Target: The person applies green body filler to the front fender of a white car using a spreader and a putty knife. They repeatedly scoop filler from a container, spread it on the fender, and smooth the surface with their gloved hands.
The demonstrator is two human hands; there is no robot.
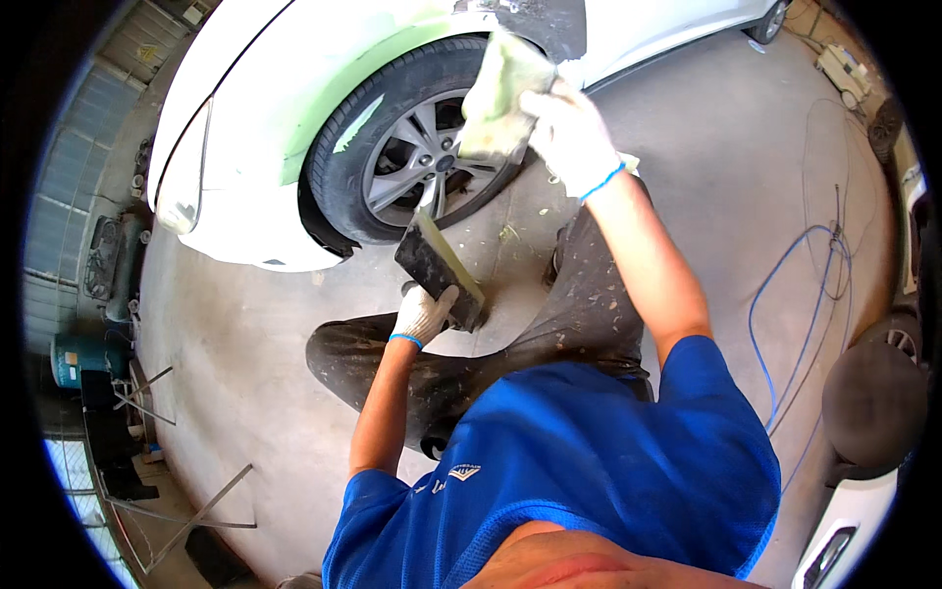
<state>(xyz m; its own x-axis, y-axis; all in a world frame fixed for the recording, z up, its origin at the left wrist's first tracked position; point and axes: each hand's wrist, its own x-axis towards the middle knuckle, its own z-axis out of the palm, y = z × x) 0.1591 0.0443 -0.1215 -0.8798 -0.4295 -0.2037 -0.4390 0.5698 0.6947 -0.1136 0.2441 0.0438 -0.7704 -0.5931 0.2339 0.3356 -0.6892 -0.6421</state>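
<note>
My left hand (425,312), in a white knitted glove, grips a black rectangular block (432,257) with a pale greenish-yellow side, tilted above my bent leg. My right hand (569,128), also gloved, is raised higher and closed on a limp pale green sheet (502,93); whether it is cloth or paper I cannot tell. Behind the sheet is the front wheel (422,162) of a white car, partly hidden by it. Pale green patches coat the fender (334,74) around the wheel arch, and a green smear marks the tyre.
Blue and dark hoses (785,304) lie looped on the grey floor at right. Another white vehicle (849,535) and a round dark seat-like object (873,402) stand at the right rim. Metal stand legs (201,510) and a green machine (86,361) are at left.
</note>
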